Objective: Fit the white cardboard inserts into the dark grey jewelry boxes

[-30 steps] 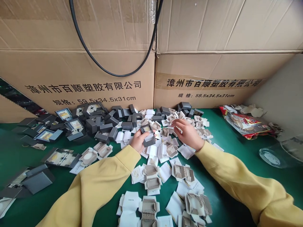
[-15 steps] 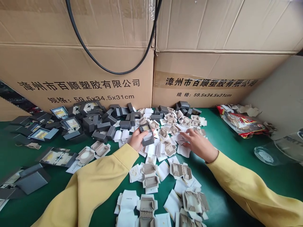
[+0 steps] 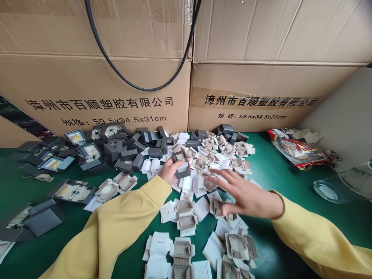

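Note:
Near the middle of the green table, my left hand (image 3: 171, 171) grips a small dark grey box (image 3: 181, 164) by its left side; a pale, framed face shows at its top. My right hand (image 3: 242, 193), slightly blurred, hovers over the white and grey-brown card inserts (image 3: 200, 186) with its fingers spread and nothing in it. Below that hand lies a folded card insert (image 3: 215, 205), partly hidden by the thumb. More opened inserts (image 3: 186, 221) and printed white cards (image 3: 213, 248) are spread toward the table's near edge.
Several dark grey boxes (image 3: 128, 155) are heaped at the back left, some showing framed faces. Large cardboard cartons (image 3: 116, 81) stand behind, with a black cable (image 3: 139, 88) hanging before them. On the right are a red plastic bag (image 3: 299, 149) and a clear plastic cup (image 3: 343, 186).
My right hand has pulled back from the heap of card inserts, moving nearer and a little right. My left hand keeps the dark grey box in nearly the same place.

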The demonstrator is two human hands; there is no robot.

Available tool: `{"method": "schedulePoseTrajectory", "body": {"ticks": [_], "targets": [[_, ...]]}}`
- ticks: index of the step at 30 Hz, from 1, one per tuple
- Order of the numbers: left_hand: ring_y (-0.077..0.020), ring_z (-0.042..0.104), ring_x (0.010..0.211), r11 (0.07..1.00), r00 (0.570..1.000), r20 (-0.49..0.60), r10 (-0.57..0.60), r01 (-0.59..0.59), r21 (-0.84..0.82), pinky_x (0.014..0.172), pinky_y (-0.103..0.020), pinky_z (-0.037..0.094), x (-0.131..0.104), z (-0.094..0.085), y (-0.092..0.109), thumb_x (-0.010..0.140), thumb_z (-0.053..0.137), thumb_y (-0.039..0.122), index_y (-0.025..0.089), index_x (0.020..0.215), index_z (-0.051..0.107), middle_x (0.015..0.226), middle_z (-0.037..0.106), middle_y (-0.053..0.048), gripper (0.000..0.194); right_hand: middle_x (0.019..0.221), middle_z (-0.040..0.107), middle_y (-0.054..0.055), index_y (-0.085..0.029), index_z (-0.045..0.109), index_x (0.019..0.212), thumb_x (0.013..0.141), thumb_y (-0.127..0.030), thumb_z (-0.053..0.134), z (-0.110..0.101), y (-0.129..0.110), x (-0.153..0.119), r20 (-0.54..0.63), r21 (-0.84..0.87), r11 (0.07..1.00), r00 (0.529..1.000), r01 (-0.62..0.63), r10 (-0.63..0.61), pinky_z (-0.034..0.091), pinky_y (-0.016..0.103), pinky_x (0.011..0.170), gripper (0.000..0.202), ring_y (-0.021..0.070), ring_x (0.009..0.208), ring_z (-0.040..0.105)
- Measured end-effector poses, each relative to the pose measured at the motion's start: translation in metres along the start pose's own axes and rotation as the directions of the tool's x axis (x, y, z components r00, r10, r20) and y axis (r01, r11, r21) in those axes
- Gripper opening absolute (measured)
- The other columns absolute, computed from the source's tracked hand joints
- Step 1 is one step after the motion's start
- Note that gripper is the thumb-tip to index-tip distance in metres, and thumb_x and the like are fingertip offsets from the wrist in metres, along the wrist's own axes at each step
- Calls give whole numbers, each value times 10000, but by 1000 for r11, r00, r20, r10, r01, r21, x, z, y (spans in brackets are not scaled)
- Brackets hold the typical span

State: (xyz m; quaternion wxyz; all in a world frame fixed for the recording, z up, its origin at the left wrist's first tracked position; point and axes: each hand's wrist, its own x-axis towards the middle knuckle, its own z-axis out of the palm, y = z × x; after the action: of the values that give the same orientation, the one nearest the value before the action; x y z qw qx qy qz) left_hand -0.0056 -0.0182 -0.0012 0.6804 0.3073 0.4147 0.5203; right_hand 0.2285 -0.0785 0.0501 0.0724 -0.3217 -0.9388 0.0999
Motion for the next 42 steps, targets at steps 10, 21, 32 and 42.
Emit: {"method": "schedulePoseTrajectory", "body": {"ticks": [10,21,32,42], "targets": [[-195,658,702,1000,1000,1,12,-12,10,604,-338,546,-1,1,0,694,555,132,124,932,570,891,679,-94,239,1326,450,75,-235,576,1117,841,-204,505,39,3,14,-45,-108,993,998,36,-41,477,430,872,287,255,1125,467],[-172,640,654,1000,1000,-8,-1,1,-5,604,-333,539,2,-1,-3,665,575,141,125,924,586,867,682,-76,260,1207,530,86,-198,595,923,855,-99,359,39,20,15,-364,145,988,926,-45,96,478,410,873,264,206,1079,487],[-187,645,673,1000,1000,6,-5,5,21,635,-352,532,-1,1,-1,668,588,158,126,928,582,874,689,-81,261,1256,517,90,-177,665,823,784,-97,462,28,17,14,-221,-263,938,960,-226,169,437,458,808,222,303,1100,459],[-200,650,706,999,999,40,-21,19,42,637,-353,532,-2,1,0,681,585,154,121,940,566,908,680,-92,262,929,584,105,-192,620,1011,786,-335,586,34,5,29,-119,-269,908,947,-321,300,469,333,623,269,241,832,518]]}}
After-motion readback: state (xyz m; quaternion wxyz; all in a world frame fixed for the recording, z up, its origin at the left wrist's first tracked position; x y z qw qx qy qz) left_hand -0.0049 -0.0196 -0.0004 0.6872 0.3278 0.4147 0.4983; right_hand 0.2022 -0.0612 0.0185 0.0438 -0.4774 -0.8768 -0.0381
